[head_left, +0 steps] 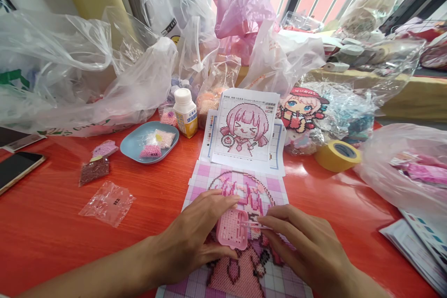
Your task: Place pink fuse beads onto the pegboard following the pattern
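My left hand point(197, 223) is curled around a small pink bead tray point(233, 241), with the thumb and fingers on its edges. White beads appear to lie in rows inside the tray, too small to make out one by one. Pinched in my right hand point(309, 242) are light-coloured tweezers point(255, 225), their tips reaching into the tray. Beneath both hands lies a bead picture point(235, 267) in pinks with dark outlines, partly hidden by the hands and tray. Just behind it leans a printed pattern sheet point(244, 125) of a pink-haired cartoon figure.
A blue plate point(127, 146) with bead packets, a white-and-yellow bottle point(185, 111) and a small plastic bag point(110, 203) are on the left. Yellow tape point(326, 154) and a finished bead figure point(302, 107) stand right. Plastic bags point(139, 81) crowd the back; a phone point(19, 165) lies far left.
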`<control>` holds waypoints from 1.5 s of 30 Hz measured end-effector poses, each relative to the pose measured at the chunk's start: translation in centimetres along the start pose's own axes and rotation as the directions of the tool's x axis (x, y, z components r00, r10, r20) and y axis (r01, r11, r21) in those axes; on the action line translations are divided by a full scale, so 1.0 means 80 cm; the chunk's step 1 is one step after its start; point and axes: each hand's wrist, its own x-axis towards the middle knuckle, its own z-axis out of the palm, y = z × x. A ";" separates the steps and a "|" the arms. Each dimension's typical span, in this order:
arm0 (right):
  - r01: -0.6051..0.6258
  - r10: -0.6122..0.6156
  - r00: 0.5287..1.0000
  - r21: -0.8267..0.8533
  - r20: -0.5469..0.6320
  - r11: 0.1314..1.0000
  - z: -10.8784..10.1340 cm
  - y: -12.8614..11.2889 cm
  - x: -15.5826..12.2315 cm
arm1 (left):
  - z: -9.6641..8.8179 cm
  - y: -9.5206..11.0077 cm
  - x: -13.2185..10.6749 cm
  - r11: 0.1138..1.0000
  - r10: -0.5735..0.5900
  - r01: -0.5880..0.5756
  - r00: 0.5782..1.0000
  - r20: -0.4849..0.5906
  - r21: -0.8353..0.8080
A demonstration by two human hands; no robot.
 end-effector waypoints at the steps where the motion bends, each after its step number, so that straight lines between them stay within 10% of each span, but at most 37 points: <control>1: 0.001 -0.001 1.000 0.003 -0.001 1.000 0.000 0.000 0.000 | 0.000 0.000 0.000 1.000 -0.001 0.001 1.000 0.003 0.004; 30: -0.057 0.057 0.998 0.015 -0.023 0.998 -0.002 0.002 0.001 | 0.000 0.001 -0.001 0.999 -0.022 0.022 1.000 -0.003 0.047; 45: -0.129 0.132 0.991 -0.077 0.030 0.989 -0.005 0.011 -0.001 | 0.010 -0.007 -0.006 0.990 -0.089 0.106 0.981 -0.174 0.091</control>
